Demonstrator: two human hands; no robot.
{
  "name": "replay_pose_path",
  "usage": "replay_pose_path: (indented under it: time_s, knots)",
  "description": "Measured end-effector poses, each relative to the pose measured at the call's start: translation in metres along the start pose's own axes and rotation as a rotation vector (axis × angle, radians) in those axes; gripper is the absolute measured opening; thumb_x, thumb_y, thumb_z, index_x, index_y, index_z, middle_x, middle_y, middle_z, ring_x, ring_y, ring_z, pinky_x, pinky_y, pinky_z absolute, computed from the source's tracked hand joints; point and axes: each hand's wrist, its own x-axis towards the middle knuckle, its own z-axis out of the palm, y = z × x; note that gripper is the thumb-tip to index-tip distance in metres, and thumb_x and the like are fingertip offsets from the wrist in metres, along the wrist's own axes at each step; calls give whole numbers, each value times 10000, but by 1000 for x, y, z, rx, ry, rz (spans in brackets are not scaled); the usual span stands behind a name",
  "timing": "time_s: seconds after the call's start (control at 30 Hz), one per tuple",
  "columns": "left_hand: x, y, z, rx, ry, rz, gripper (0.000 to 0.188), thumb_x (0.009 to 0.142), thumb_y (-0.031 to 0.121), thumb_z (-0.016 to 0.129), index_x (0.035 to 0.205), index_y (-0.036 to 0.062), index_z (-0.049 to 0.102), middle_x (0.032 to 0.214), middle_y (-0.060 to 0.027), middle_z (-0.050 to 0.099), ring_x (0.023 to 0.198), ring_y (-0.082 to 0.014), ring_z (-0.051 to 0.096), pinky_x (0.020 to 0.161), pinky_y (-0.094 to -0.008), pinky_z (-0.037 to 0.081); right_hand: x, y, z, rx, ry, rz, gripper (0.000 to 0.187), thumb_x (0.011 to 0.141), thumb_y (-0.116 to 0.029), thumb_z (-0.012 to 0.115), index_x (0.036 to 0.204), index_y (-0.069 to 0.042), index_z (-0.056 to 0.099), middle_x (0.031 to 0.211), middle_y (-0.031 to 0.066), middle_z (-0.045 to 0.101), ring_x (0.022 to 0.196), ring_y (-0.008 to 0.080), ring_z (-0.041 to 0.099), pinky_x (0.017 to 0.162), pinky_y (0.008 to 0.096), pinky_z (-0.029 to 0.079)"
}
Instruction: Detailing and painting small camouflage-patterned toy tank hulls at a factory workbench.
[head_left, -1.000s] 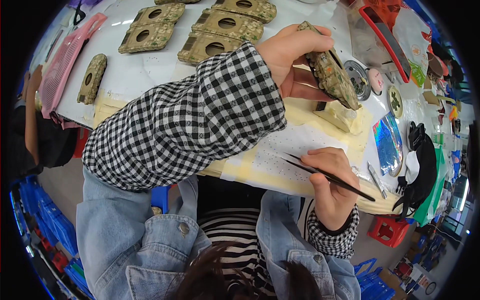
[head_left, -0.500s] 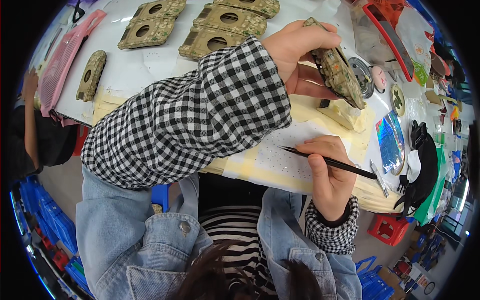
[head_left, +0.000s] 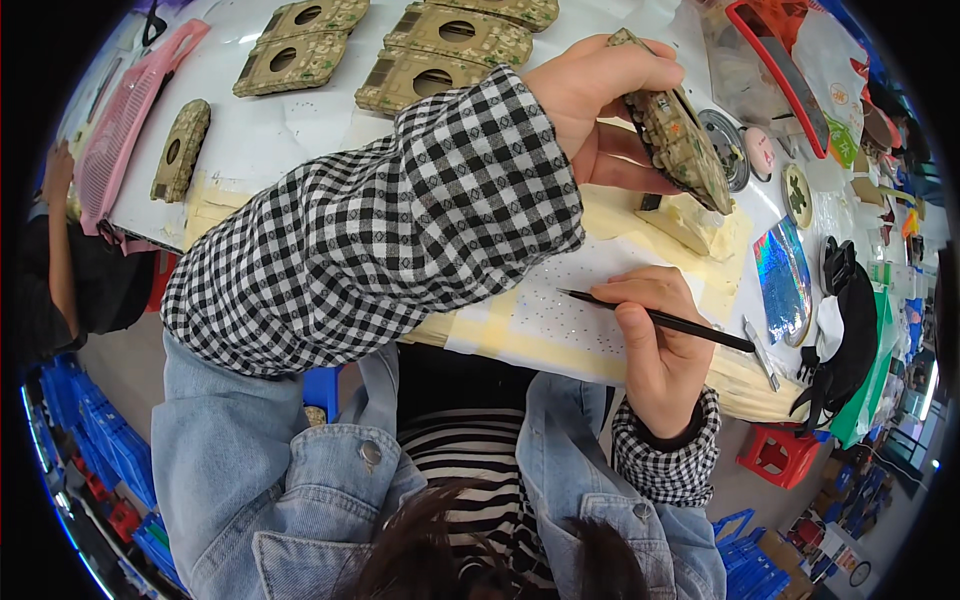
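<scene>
A white tabletop spreads before me, with a flat white paper sheet at its near side. Beyond the sheet, my left hand is clamped around a tan-and-green camouflage model hull, held tilted. Over the sheet, my right hand pinches slim black tweezers, their points near tiny dark specks; whether they touch, I cannot tell.
</scene>
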Motion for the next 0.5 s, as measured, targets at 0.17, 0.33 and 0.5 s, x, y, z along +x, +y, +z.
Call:
replay_pose_path:
  time_s: [0.17,0.33,0.5]
  knots:
    - [0,0,-1,10,-13,-7,467,796,259,619,1165,83,393,1049,-129,466,921,-312,601,797,-433,553,0,0,0,-6,6,1,91,804,-74,629,854,-6,663,797,88,628,794,214,552,704,292,447]
    - [-1,0,-1,15,-16,0,485,798,258,613,1182,75,379,1057,-151,479,919,-322,605,806,-431,550,0,0,1,6,12,18,94,804,-75,627,853,-5,665,792,89,628,788,213,549,694,292,444]
    - [0,-2,-2,19,-18,9,492,795,263,612,1182,70,377,1055,-160,482,923,-325,605,813,-436,547,0,1,1,4,2,15,100,810,-85,621,847,-2,665,784,87,630,795,212,549,698,292,443]
